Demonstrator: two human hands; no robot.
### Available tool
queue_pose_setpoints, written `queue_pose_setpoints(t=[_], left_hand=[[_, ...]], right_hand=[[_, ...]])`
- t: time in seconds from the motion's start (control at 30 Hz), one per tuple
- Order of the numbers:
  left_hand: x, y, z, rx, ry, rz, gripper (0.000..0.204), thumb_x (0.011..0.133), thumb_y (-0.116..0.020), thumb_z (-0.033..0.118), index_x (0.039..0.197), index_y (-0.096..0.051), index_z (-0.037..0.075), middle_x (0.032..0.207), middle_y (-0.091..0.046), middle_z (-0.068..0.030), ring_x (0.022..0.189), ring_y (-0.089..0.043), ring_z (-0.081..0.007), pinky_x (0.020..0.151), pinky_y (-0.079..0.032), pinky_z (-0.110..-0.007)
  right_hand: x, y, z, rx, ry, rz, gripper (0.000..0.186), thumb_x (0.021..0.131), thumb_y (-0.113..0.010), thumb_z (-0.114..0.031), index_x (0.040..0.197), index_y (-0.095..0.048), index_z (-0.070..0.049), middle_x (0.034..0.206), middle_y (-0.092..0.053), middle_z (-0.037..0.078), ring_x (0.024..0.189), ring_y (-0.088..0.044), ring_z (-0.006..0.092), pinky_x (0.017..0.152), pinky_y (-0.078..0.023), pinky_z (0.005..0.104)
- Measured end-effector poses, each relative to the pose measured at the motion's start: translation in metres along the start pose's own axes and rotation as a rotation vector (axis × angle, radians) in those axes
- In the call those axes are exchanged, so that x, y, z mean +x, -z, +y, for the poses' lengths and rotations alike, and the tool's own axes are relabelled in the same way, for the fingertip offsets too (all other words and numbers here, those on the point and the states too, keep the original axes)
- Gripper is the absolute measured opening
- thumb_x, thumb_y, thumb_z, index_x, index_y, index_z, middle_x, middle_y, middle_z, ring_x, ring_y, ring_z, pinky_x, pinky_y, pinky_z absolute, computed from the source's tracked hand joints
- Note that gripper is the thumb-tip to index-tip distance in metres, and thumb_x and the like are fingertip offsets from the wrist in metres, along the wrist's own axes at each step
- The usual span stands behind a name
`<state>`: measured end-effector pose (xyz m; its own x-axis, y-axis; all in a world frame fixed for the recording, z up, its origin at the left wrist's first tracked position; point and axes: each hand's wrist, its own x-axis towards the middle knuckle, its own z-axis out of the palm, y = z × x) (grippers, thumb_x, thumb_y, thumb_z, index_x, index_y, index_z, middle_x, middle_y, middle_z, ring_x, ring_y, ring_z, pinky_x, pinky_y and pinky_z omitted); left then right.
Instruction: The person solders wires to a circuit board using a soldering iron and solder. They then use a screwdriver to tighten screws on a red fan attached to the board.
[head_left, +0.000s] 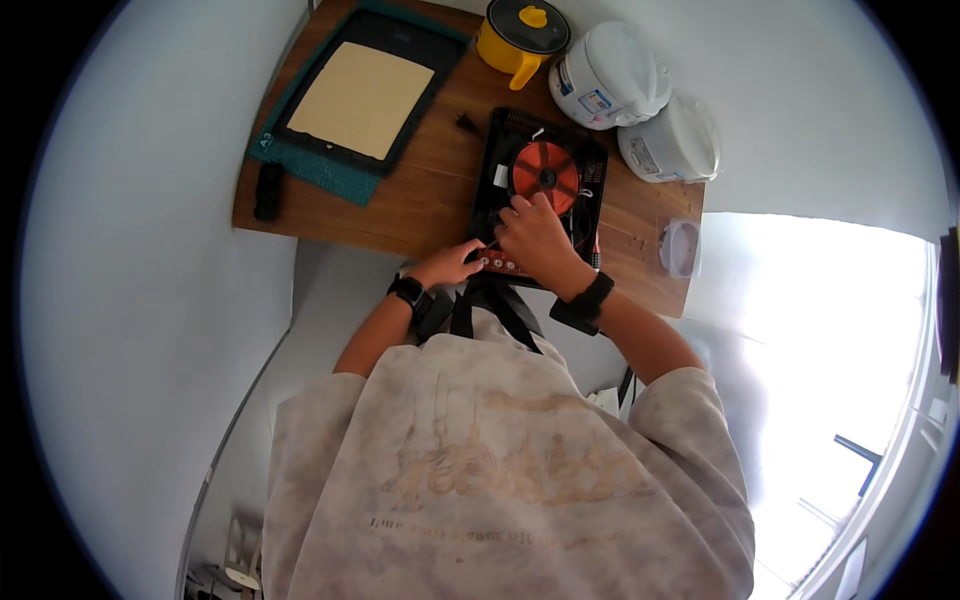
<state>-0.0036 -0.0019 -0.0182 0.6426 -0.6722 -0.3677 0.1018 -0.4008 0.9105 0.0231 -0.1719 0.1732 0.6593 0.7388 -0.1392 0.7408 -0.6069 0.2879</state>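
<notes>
An opened induction cooker, a black casing with its inside exposed, lies on the wooden table. It holds a round red coil with dark spokes. Along its near edge runs an orange-red circuit board with several round white parts. My left hand grips the board's left end, thumb and forefinger on either side. Above the board, my right hand is closed on what looks like a screwdriver; only a thin shaft shows, slanting down toward my left fingertips. Its handle is hidden in my fist.
Left of the cooker, a cream-coloured panel rests in a black tray on a green cutting mat. A yellow pot and two white buckets stand behind. A plug, a black object and a small clear container lie around.
</notes>
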Motion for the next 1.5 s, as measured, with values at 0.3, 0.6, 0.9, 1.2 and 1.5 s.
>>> queue_pose_setpoints(t=[0.3,0.6,0.9,1.2,1.5], left_hand=[[0.002,0.001,-0.003,-0.153,0.030,-0.060,0.035,0.101,-0.056,0.025,0.132,-0.048,0.011,0.101,-0.064,-0.0098,0.067,-0.060,-0.0141,0.064,-0.051,-0.033],[0.003,-0.001,-0.004,-0.199,0.052,-0.072,0.033,0.102,-0.054,0.021,0.132,-0.046,0.010,0.113,-0.061,-0.0097,0.070,-0.060,-0.0120,0.063,-0.051,-0.031],[-0.001,-0.004,0.002,-0.302,0.050,-0.049,0.031,0.102,-0.052,0.018,0.132,-0.045,0.012,0.103,-0.058,-0.0071,0.070,-0.059,-0.0114,0.061,-0.049,-0.029],[-0.004,-0.001,0.010,-0.260,0.117,-0.073,0.031,0.103,-0.049,0.021,0.134,-0.045,0.015,0.110,-0.060,-0.0059,0.071,-0.060,-0.0111,0.057,-0.046,-0.029],[0.002,-0.003,0.004,-0.275,0.212,-0.092,0.031,0.105,-0.044,0.021,0.136,-0.042,0.016,0.118,-0.060,-0.0069,0.071,-0.063,-0.0116,0.055,-0.048,-0.030]], right_hand=[[-0.080,-0.022,0.013,0.747,-0.500,-0.291,0.022,0.090,-0.061,-0.023,0.108,-0.068,-0.013,0.089,-0.069,0.014,0.085,-0.068,0.0351,0.076,-0.053,0.0490],[-0.100,-0.047,-0.018,1.236,-0.709,-0.247,0.024,0.096,-0.058,-0.023,0.106,-0.070,-0.005,0.080,-0.067,0.018,0.075,-0.067,0.0317,0.071,-0.051,0.0417],[-0.103,-0.058,-0.028,1.265,-0.736,-0.249,0.027,0.096,-0.057,-0.020,0.118,-0.068,-0.009,0.080,-0.067,0.017,0.075,-0.067,0.0296,0.071,-0.051,0.0397],[-0.105,-0.069,-0.035,1.303,-0.714,-0.162,0.030,0.098,-0.057,-0.019,0.124,-0.067,-0.008,0.066,-0.060,0.005,0.062,-0.060,0.0132,0.063,-0.049,0.0304],[-0.104,-0.063,-0.033,1.288,-0.699,-0.138,0.028,0.095,-0.058,-0.018,0.118,-0.069,-0.008,0.081,-0.068,0.017,0.075,-0.067,0.0285,0.071,-0.050,0.0386]])
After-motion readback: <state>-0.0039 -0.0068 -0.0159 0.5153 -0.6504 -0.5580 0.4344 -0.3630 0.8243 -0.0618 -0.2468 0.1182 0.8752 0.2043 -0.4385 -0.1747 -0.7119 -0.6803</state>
